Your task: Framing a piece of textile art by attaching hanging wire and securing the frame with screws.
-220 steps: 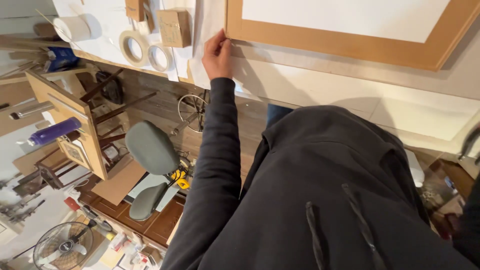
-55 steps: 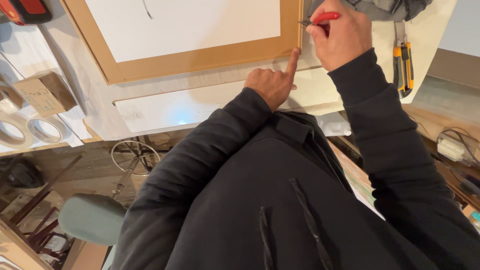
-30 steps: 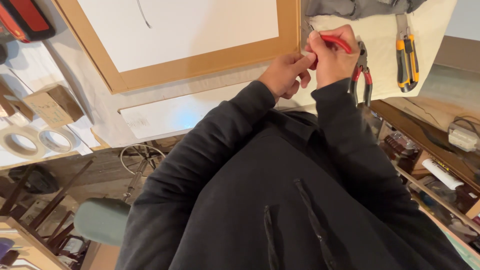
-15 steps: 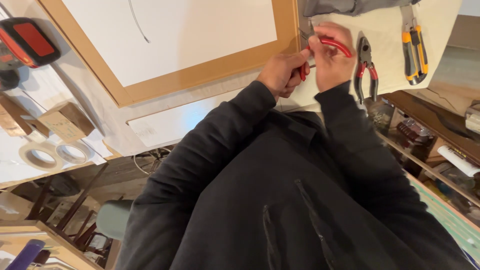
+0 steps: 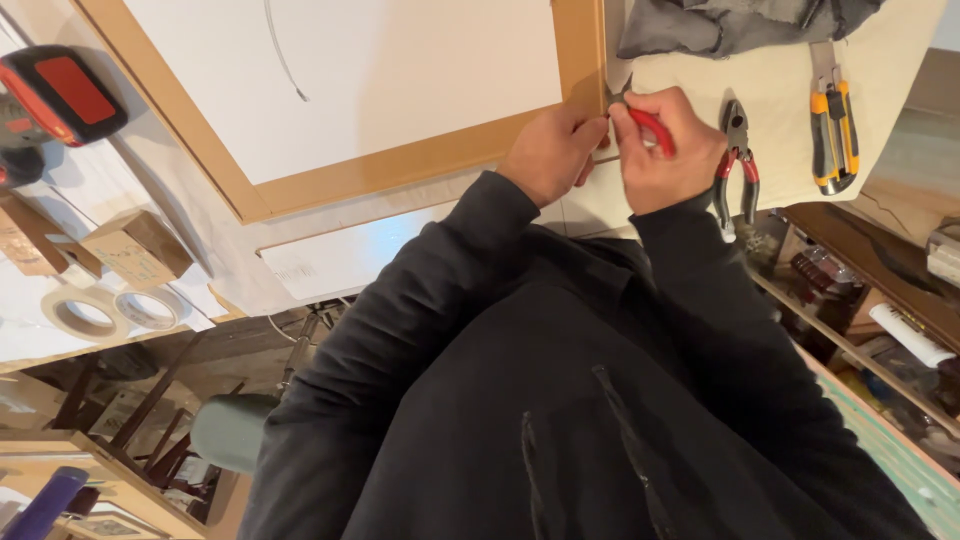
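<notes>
A wooden picture frame (image 5: 400, 170) with a white backing lies flat on the workbench. My left hand (image 5: 548, 152) is curled at its near right corner, fingertips pinching the frame's edge. My right hand (image 5: 668, 150) sits right beside it, shut on a red-handled tool (image 5: 652, 128) whose tip meets the same corner. The two hands almost touch. A thin wire (image 5: 280, 50) curves across the white backing. The tool's tip is hidden between my fingers.
Red-handled pliers (image 5: 737, 172) and a yellow-black utility knife (image 5: 832, 128) lie just right of my right hand, below a grey cloth (image 5: 730, 20). At the left are a red-black power tool (image 5: 60, 95), a small cardboard box (image 5: 135, 248) and two tape rolls (image 5: 88, 312).
My left hand moved from the frame's far side to the right corner and closed in beside my right hand. The right hand kept the red tool and stayed at that corner.
</notes>
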